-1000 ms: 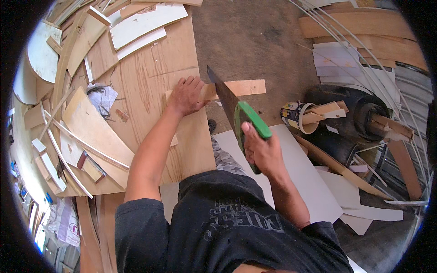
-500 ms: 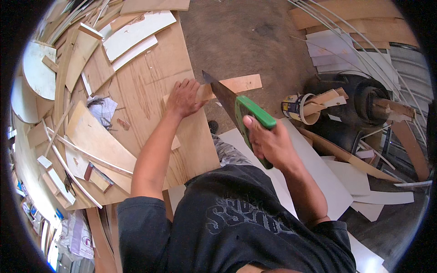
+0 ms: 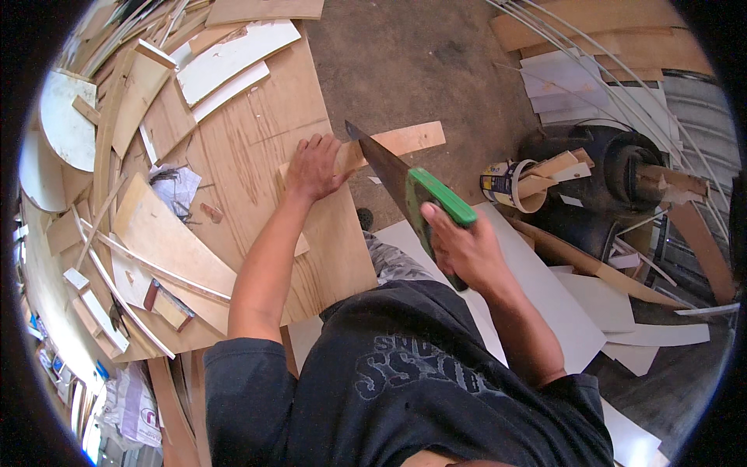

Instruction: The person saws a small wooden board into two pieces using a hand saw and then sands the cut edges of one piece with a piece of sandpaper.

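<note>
A pale wooden strip [image 3: 412,141] lies across the edge of the plywood tabletop [image 3: 334,253], its right end jutting out past the edge. My left hand [image 3: 313,166] is closed over the strip on the table and holds it down at the edge. In my right hand [image 3: 467,251] is a handsaw [image 3: 385,167] with a green handle, gripped with the fingers wrapped round. The saw's blade slants up and left across the strip, just right of my left hand. Where exactly the teeth meet the wood I cannot tell.
Wood offcuts [image 3: 233,58] and a crumpled white sheet with dark nails or wire [image 3: 175,189] lie on the table's left side. Right of me stand a bucket of wood scraps [image 3: 502,184] and a black drum [image 3: 576,206]. White boards [image 3: 537,288] lie on the floor.
My right hand and the saw have shifted slightly down and to the right. The strip's free end sits a little higher in view. My left hand stays in place.
</note>
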`<action>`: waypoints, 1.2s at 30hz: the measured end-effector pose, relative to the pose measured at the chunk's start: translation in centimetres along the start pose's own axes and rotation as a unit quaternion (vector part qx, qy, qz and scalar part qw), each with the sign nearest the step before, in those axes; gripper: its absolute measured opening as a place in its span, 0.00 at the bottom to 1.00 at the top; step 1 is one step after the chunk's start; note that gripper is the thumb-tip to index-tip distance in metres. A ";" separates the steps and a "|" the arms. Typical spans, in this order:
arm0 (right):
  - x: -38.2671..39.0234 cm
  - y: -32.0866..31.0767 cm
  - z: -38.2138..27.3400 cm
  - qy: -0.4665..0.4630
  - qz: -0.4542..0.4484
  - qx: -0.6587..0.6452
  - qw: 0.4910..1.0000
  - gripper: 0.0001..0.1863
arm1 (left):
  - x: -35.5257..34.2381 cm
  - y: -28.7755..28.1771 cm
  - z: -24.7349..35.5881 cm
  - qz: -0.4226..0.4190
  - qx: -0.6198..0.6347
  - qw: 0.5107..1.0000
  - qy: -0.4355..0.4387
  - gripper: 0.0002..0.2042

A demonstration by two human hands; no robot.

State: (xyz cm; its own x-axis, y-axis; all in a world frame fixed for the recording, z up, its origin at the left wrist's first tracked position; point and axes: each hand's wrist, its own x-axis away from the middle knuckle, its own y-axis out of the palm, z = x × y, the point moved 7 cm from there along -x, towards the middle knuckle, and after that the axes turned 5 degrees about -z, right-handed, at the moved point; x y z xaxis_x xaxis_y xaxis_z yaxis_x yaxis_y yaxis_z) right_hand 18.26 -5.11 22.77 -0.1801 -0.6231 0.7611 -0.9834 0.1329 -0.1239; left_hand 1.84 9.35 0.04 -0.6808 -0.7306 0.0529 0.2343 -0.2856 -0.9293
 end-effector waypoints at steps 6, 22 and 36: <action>-4.8 1.1 1.7 -0.053 -0.026 0.021 0.998 0.17 | -0.4 -0.7 0.4 -0.040 0.020 0.999 -0.006 0.31; -5.7 0.4 3.0 -0.074 -0.008 0.032 0.997 0.21 | -0.2 -1.2 0.8 0.015 0.026 1.000 0.009 0.29; -7.5 0.8 1.7 -0.052 -0.043 0.069 0.995 0.16 | -0.1 -0.5 0.9 -0.008 0.003 1.000 -0.015 0.30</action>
State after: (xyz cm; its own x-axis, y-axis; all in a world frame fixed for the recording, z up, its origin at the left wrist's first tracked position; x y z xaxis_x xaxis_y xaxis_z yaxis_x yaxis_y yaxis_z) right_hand 18.74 -1.68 15.85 -0.0896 -0.7051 0.7035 -0.9880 -0.0264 -0.1523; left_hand 2.37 9.00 0.83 -0.6642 -0.7433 0.0791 0.2273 -0.3016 -0.9259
